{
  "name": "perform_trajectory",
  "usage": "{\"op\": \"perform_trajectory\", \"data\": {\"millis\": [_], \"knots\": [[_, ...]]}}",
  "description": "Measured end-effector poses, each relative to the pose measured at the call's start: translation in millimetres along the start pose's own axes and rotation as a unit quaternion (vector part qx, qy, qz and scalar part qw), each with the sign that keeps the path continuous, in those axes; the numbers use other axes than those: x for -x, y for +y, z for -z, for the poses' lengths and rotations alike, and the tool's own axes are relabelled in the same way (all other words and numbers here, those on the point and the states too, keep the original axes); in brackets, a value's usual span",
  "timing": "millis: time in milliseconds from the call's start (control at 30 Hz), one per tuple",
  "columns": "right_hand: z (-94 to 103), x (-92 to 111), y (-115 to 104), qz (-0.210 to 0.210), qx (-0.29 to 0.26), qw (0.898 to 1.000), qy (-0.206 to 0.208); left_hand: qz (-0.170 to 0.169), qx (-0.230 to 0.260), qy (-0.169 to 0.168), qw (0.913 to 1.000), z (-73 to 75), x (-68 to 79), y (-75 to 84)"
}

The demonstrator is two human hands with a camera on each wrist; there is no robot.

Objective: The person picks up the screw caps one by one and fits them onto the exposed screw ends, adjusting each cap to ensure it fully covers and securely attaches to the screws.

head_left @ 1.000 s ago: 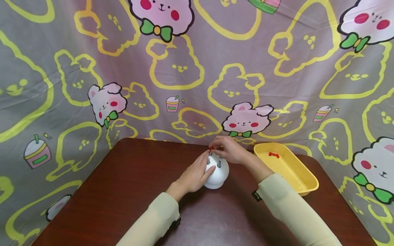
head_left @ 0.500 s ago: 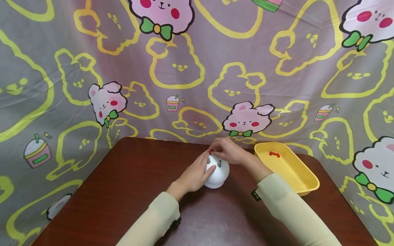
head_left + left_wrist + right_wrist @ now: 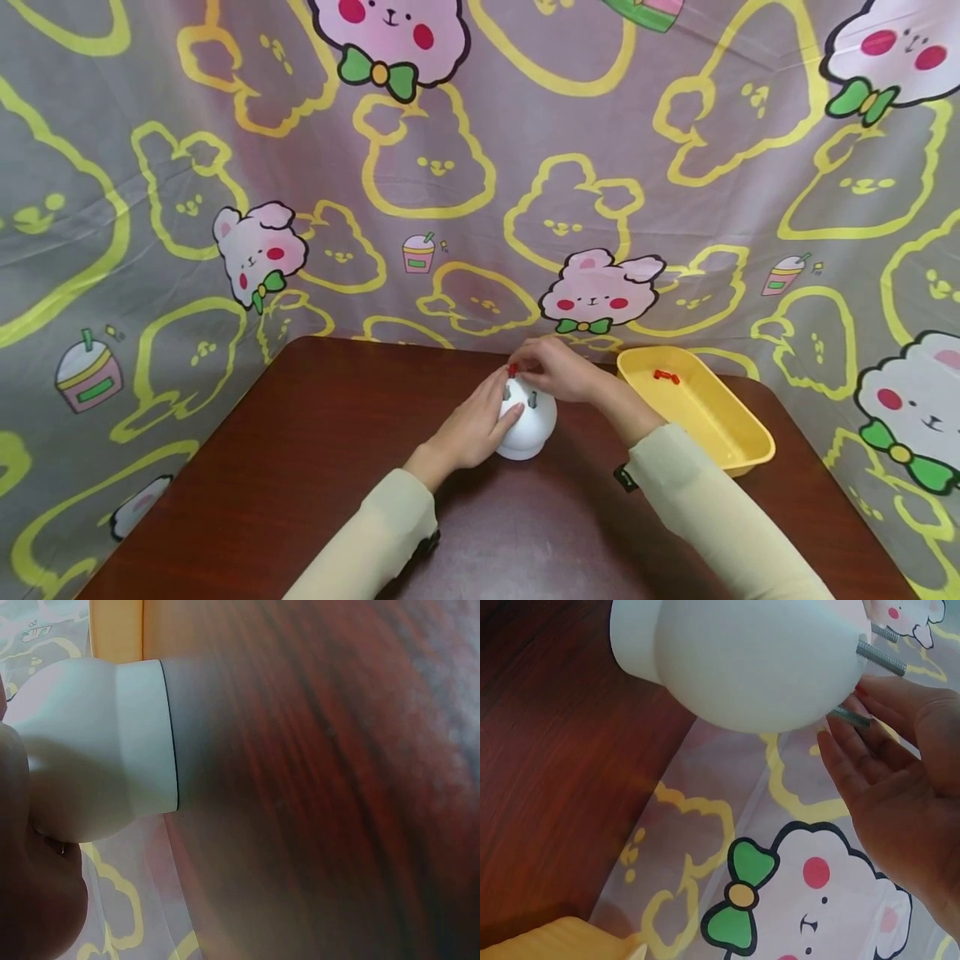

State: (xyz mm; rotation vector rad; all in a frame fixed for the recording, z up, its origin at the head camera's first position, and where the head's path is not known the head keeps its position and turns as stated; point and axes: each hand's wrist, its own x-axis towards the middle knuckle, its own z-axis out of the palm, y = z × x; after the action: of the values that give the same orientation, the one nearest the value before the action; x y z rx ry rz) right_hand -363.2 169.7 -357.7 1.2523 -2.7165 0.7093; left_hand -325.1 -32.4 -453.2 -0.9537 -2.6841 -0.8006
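A white rounded body [image 3: 527, 429] with a short collar base stands on the table, threaded metal studs [image 3: 881, 658] sticking out of its top. My left hand [image 3: 471, 427] holds it from the left, thumb on the near side and fingers along the far left. At the top, my right hand [image 3: 558, 367] pinches a small red piece [image 3: 513, 370] at the far stud with thumb and fingertips. Its fingers hide most of this piece; only a red edge shows in the right wrist view. Two nearer studs [image 3: 532, 399] are bare.
To the right is a yellow tray [image 3: 738, 433] with small red pieces [image 3: 666, 377] in it. The dark wood table [image 3: 300, 467] reaches back to a patterned cloth [image 3: 465, 167] that hangs behind and along both sides.
The right hand's fingers have dropped slightly and shifted around the red piece, covering a stud that showed behind. The left hand and the white body have stayed in place.
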Motion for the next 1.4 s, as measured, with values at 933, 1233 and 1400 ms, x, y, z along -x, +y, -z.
{"op": "perform_trajectory", "data": {"millis": [933, 1233, 1400], "knots": [[38.4, 26.2, 17.8, -0.034, 0.039, 0.999, 0.017, 0.011, -0.003, -0.005, 0.9999, 0.3, 0.0, 0.2], [53.1, 38.5, 33.0, -0.053, 0.07, 0.996, 0.029, 0.01, -0.003, -0.005, 0.9999, 1.4, -0.6, -0.3], [61.3, 46.9, 42.9, -0.066, 0.075, 0.995, 0.028, 0.016, 0.001, -0.01, 0.9998, 1.1, -0.1, -0.3]]}}
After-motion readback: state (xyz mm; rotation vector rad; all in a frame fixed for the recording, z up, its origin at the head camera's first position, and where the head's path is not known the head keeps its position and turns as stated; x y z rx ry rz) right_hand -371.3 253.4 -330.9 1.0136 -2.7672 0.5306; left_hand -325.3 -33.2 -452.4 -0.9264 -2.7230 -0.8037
